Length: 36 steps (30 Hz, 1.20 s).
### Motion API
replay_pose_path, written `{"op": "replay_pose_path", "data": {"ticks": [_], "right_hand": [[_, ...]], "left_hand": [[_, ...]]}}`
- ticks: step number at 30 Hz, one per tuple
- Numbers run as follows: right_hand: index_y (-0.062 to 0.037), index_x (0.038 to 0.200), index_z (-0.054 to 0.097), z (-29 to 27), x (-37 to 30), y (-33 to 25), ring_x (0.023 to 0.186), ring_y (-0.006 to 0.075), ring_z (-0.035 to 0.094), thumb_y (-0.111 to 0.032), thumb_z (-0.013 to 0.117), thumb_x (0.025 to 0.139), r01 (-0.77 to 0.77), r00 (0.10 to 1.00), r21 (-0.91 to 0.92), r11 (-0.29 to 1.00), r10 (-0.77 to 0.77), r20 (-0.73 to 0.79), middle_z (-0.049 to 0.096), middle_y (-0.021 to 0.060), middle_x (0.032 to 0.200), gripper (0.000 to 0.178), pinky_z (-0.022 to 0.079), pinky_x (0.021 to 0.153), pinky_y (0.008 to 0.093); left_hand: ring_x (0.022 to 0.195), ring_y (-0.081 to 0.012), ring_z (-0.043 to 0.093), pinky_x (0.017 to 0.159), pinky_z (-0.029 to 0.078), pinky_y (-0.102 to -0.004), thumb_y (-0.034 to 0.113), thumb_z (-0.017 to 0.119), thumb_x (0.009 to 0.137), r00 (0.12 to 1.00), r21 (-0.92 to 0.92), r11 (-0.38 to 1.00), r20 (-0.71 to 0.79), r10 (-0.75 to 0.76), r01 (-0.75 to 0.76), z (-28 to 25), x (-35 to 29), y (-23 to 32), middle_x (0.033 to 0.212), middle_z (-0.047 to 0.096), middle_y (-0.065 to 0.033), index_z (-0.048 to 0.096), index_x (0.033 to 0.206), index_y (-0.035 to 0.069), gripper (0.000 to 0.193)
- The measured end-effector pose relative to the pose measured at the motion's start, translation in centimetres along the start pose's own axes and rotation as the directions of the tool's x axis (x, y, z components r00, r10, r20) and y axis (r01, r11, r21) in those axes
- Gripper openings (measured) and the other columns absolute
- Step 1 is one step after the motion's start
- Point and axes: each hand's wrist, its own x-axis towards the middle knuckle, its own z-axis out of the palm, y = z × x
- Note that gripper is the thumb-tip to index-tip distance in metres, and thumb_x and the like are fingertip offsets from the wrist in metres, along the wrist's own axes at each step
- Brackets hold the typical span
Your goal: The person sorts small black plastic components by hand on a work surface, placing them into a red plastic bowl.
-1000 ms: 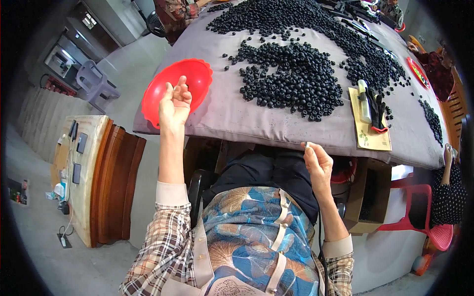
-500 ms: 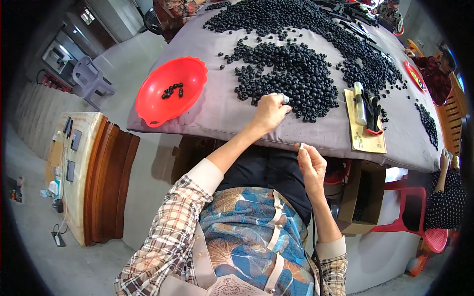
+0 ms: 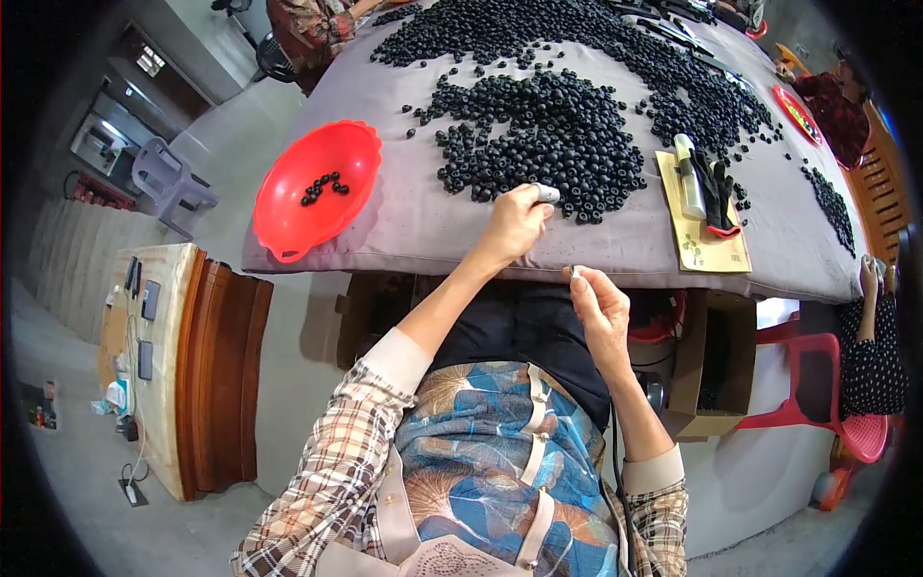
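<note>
Many small black bead-like pieces with holes [image 3: 553,135] lie in a loose pile on the grey cloth-covered table [image 3: 423,226]. My left hand [image 3: 517,223] is at the near edge of that pile, its fingers curled. A grey covering wraps one fingertip, which points at the nearest pieces; whatever is under the fingers is hidden. Just off the table's near edge, my right hand [image 3: 601,306] is closed in a pinch of thumb and forefinger. Something small and greyish shows at its fingertips, too small to name. To the left sits a red scalloped plastic bowl [image 3: 274,207] holding several black pieces.
A yellow-brown card [image 3: 716,255] bears a clear tube with a pale cap [image 3: 690,183] and a black glove [image 3: 714,192]. Below the table edge is a cardboard box [image 3: 687,375]. A wooden counter [image 3: 207,375] stands left. Other people work around the table.
The view has shifted slightly, so the bowl and pile appear a little to the left. My left hand's covered finger now points more to the right; my right hand keeps its pinch.
</note>
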Motion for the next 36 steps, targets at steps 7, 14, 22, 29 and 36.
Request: {"op": "replay_pose_path", "data": {"ticks": [7,14,22,29,36], "right_hand": [[-0.0004,0.1,0.058,0.1,-0.6,-1.2,0.066,-0.0004,0.039,-0.014,0.053,0.088,0.034,0.999,0.092,0.995,-0.034,-0.005,0.053,-0.0073,0.078,0.019,0.032,0.058,0.0142],[0.0005,0.102,0.057,0.3,-0.8,-0.7,0.072,0.0007,0.044,-0.013,0.053,0.088,0.073,0.997,0.163,0.984,-0.072,-0.01,0.056,-0.0045,0.084,0.02,0.036,0.063,0.0149],[0.0005,0.101,0.058,0.6,-0.7,-0.4,0.068,0.0011,0.043,-0.011,0.057,0.086,0.132,0.991,0.008,0.991,-0.132,-0.004,0.053,-0.0048,0.077,0.019,0.035,0.059,0.015],[0.0005,0.101,0.058,0.7,-0.6,-0.4,0.065,0.0016,0.045,-0.01,0.058,0.085,0.222,0.974,-0.091,0.971,-0.224,-0.017,0.055,-0.0034,0.075,0.019,0.036,0.055,0.0154],[0.0011,0.101,0.058,1.3,-0.7,-1.6,0.065,0.0032,0.048,-0.008,0.058,0.084,0.24,0.971,-0.053,0.969,-0.241,-0.005,0.059,-0.0003,0.076,0.019,0.038,0.056,0.0159]], "left_hand": [[0.061,-0.0135,0.06,0.056,0.053,-0.0269,0.008,0.06,0.082,0.834,-0.858,0.088,0.461,-0.303,0.506,-3.0,-4.7,4.8,0.075,0.061,-0.0074,0.056,0.093,-0.002,0.015],[0.065,-0.0141,0.062,0.06,0.054,-0.0258,0.004,0.062,0.079,0.796,-0.84,-0.169,0.542,-0.268,0.515,-3.3,-5.8,5.5,0.082,0.063,-0.009,0.06,0.09,0.0,0.012],[0.069,-0.0092,0.056,0.061,0.047,-0.0202,0.004,0.065,0.077,0.817,-0.852,-0.06,0.517,-0.256,0.521,-3.3,-5.9,5.6,0.08,0.062,-0.0036,0.061,0.09,0.002,0.014],[0.066,-0.0078,0.056,0.059,0.047,-0.0196,0.008,0.064,0.078,0.808,-0.821,0.12,0.505,-0.303,0.558,-3.6,-6.2,6.4,0.081,0.063,-0.0025,0.062,0.09,0.002,0.013],[0.075,-0.0112,0.059,0.066,0.05,-0.0233,0.007,0.062,0.08,0.858,-0.853,0.168,0.446,-0.257,0.494,-3.8,-6.2,6.4,0.086,0.062,-0.0056,0.059,0.098,0.002,0.019]]}}
